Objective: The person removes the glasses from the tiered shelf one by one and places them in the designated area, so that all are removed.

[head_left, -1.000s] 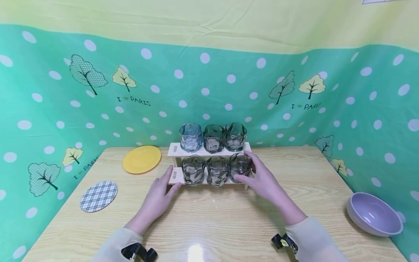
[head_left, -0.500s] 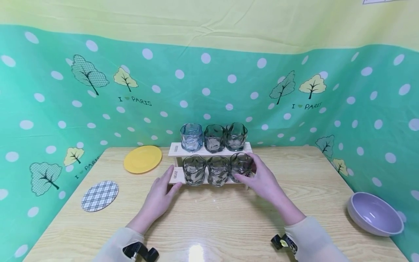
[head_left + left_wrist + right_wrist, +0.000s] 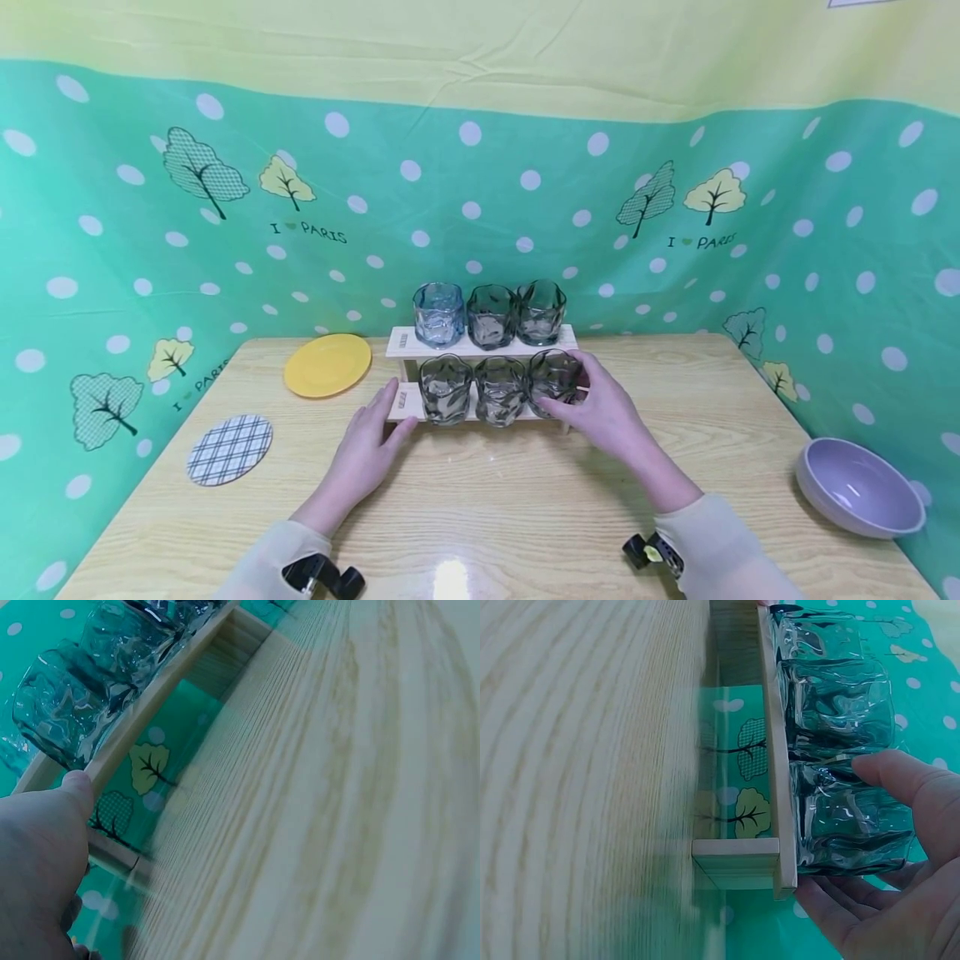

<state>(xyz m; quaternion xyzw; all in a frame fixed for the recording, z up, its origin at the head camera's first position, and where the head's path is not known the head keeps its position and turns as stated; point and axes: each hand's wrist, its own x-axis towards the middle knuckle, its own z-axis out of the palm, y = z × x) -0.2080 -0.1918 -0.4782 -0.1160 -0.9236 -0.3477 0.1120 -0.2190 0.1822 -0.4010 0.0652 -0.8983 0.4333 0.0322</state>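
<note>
Right now I am curling my right hand (image 3: 606,414) around the rightmost glass (image 3: 553,382) on the lower shelf of the wooden rack (image 3: 406,342), thumb on its front and fingers wrapping its far side, so the ridged tumbler is sitting firmly in my grip. Meanwhile I am resting my left hand (image 3: 365,452), fingers fairly straight, against the rack's lower left end, with the thumb (image 3: 77,787) pressing the shelf edge, seemingly bracing the light frame so it is not sliding on the table (image 3: 525,517).
</note>
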